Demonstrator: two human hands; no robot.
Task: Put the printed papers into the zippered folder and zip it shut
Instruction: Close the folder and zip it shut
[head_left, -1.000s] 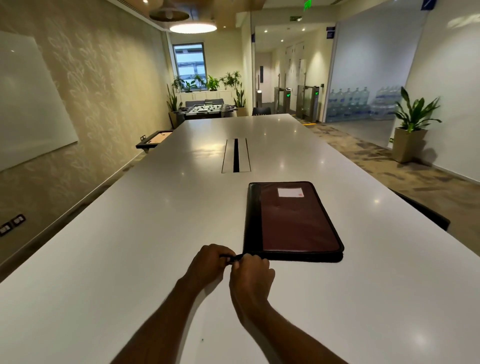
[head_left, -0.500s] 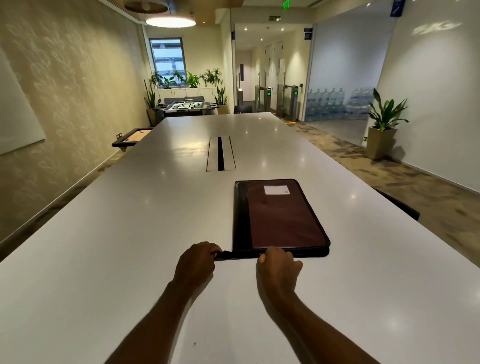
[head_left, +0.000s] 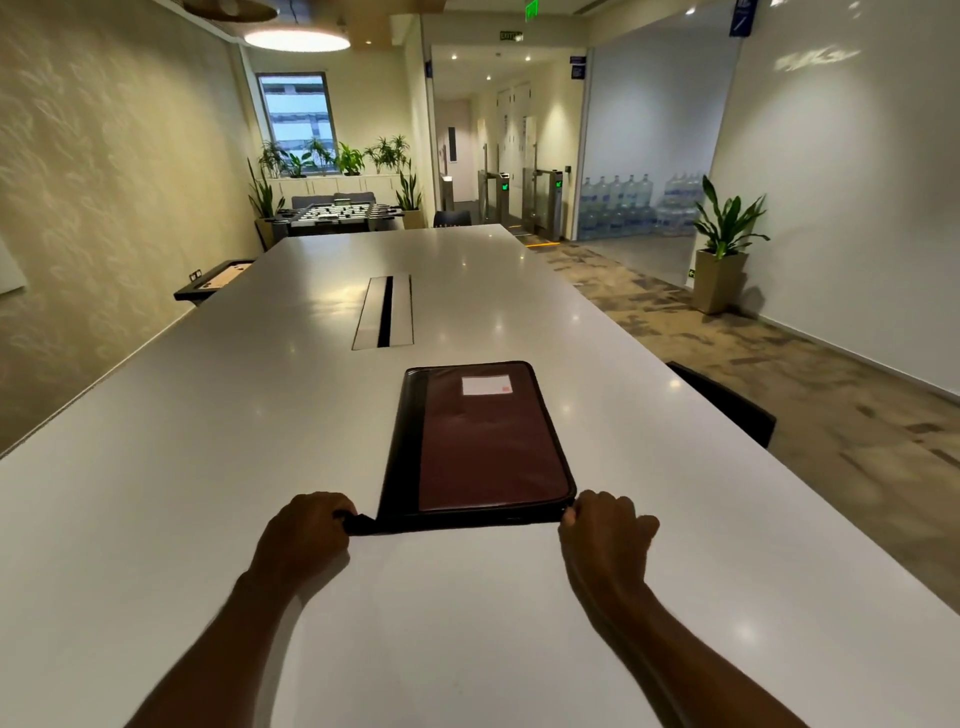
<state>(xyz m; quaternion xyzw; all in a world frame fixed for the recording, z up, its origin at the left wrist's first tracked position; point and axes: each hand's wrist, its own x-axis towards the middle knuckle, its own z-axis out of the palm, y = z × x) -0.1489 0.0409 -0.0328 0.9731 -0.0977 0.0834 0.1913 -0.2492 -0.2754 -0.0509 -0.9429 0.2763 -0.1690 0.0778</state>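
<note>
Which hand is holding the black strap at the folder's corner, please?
The left hand grips the strap at the folder's near-left corner; the right hand is at the near-right corner.

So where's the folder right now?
Head view, about centre: the folder lies flat on the white table, its near edge between the left hand and the right hand.

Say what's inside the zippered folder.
Nothing inside shows: the folder lies closed on the table, its cover hiding any papers. Only a white label on the cover is visible.
</note>
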